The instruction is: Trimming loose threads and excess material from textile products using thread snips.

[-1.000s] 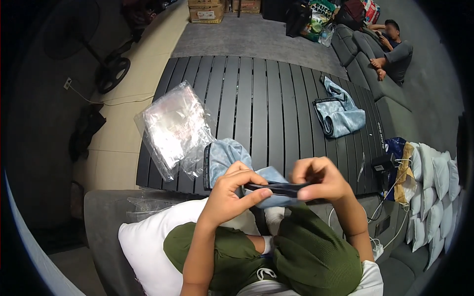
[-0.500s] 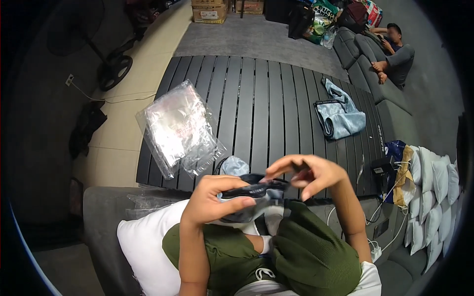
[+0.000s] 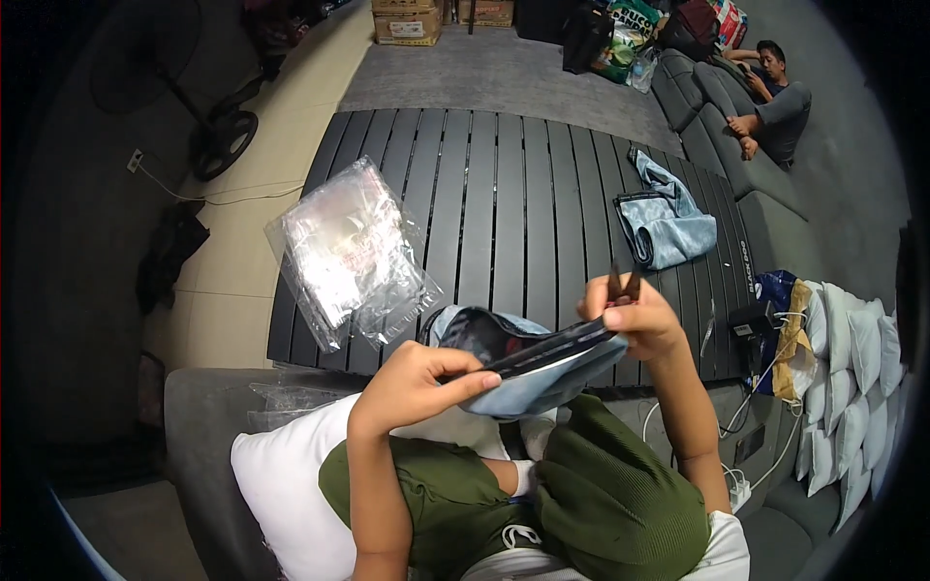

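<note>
A light blue cloth piece with a black edge band is stretched between my two hands above my lap. My left hand is closed on its left end, thumb along the black band. My right hand grips the far right end of the band. Small thread snips also sit in that right hand, dark pointed blades sticking up and apart from the cloth. The cloth gapes at the left, showing a dark inside; part of it rests near the table edge.
On the slatted dark table lie a clear plastic packet and a folded light blue cloth. White pillows and cables are at the right. A person reclines on the grey sofa. A fan stands left.
My hands have spread apart and the cloth is now drawn out lengthwise between them. My right hand, blurred and loose before, has closed on the band, with the snips now showing upright.
</note>
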Action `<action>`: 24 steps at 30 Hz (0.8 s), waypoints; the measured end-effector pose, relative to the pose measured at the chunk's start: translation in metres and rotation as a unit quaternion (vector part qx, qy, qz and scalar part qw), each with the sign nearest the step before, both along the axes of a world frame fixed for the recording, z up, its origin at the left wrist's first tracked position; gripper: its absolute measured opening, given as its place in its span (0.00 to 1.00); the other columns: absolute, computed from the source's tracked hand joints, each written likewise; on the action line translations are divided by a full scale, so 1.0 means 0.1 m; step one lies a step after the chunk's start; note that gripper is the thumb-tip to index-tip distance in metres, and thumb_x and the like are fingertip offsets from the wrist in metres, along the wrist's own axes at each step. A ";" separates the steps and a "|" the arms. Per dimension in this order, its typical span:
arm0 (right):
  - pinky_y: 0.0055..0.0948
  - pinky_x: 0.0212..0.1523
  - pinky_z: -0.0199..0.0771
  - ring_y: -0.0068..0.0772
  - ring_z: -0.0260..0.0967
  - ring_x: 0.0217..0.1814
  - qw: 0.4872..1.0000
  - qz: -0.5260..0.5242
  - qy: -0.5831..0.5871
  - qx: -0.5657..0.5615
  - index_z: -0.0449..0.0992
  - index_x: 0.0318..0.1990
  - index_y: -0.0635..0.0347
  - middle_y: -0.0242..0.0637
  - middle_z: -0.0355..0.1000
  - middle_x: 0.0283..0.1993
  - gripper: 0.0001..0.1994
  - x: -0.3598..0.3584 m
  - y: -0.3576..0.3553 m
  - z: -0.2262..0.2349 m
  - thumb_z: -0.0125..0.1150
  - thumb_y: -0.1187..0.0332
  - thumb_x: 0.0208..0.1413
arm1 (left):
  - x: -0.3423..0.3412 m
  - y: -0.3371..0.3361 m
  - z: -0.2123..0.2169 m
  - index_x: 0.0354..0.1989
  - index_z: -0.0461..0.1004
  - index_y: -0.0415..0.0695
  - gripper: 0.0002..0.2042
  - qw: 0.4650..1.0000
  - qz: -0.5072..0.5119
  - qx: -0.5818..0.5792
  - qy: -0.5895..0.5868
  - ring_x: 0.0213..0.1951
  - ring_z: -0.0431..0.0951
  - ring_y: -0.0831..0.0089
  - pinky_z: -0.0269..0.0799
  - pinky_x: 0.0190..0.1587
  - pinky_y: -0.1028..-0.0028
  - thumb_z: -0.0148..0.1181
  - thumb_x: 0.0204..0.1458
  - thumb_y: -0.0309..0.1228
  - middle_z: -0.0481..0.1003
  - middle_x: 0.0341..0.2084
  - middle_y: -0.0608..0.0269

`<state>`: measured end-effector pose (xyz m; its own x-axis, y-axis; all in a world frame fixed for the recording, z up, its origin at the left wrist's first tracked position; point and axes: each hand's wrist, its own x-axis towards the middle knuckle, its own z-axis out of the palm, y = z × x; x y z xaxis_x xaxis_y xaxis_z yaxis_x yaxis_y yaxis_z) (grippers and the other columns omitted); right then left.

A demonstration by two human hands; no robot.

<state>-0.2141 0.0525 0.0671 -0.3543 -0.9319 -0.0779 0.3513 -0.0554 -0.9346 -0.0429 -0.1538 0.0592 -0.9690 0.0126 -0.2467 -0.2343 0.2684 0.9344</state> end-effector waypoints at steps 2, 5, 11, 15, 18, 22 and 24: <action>0.14 0.11 0.45 0.13 0.45 0.10 0.992 0.012 -0.088 -0.088 0.63 0.20 0.61 0.27 0.56 0.15 0.12 -0.07 0.03 -0.01 0.53 0.63 0.46 | 0.03 -0.02 -0.08 0.21 0.74 0.38 0.09 0.996 -0.069 -0.017 0.051 0.17 0.66 0.86 0.59 0.19 0.82 0.60 0.44 0.32 0.71 0.12 0.68; 0.21 0.14 0.52 0.19 0.49 0.13 0.963 -0.019 -0.204 -0.175 0.56 0.21 0.56 0.28 0.52 0.15 0.11 -0.16 0.12 -0.01 0.49 0.66 0.49 | 0.05 -0.04 -0.04 0.22 0.74 0.37 0.08 0.993 -0.100 0.002 0.058 0.17 0.68 0.82 0.61 0.20 0.81 0.60 0.44 0.30 0.73 0.14 0.65; 0.19 0.15 0.52 0.19 0.47 0.14 0.952 -0.104 -0.235 -0.167 0.53 0.21 0.55 0.28 0.51 0.17 0.11 -0.20 0.11 -0.03 0.47 0.67 0.50 | 0.06 -0.04 0.01 0.23 0.73 0.31 0.08 0.978 -0.001 0.181 0.104 0.21 0.68 0.84 0.62 0.24 0.83 0.57 0.45 0.26 0.72 0.17 0.63; 0.19 0.16 0.55 0.18 0.50 0.16 0.953 -0.112 -0.228 -0.163 0.53 0.22 0.55 0.28 0.51 0.17 0.11 -0.21 0.11 -0.08 0.46 0.67 0.51 | 0.08 -0.04 -0.06 0.28 0.74 0.33 0.07 0.968 0.043 0.224 0.100 0.23 0.66 0.86 0.64 0.26 0.83 0.55 0.49 0.27 0.71 0.18 0.69; 0.19 0.16 0.57 0.19 0.51 0.16 0.950 -0.110 -0.236 -0.170 0.53 0.22 0.55 0.28 0.51 0.17 0.10 -0.24 0.12 -0.10 0.46 0.67 0.51 | 0.05 0.01 -0.06 0.28 0.74 0.33 0.07 0.968 0.059 0.217 0.107 0.24 0.66 0.86 0.64 0.27 0.83 0.55 0.49 0.27 0.71 0.18 0.69; 0.20 0.17 0.57 0.19 0.51 0.16 0.950 -0.139 -0.236 -0.151 0.53 0.22 0.55 0.28 0.52 0.18 0.10 -0.24 0.13 -0.10 0.46 0.67 0.51 | 0.03 0.02 -0.10 0.28 0.73 0.33 0.07 0.971 0.061 0.205 0.101 0.24 0.67 0.86 0.64 0.28 0.83 0.55 0.49 0.27 0.71 0.19 0.69; 0.20 0.18 0.57 0.19 0.51 0.17 0.951 -0.122 -0.232 -0.163 0.54 0.23 0.55 0.29 0.52 0.18 0.10 -0.26 0.14 -0.13 0.46 0.67 0.51 | 0.02 0.03 -0.11 0.28 0.73 0.34 0.07 0.974 0.065 0.188 0.104 0.24 0.68 0.85 0.64 0.27 0.83 0.55 0.49 0.27 0.71 0.18 0.68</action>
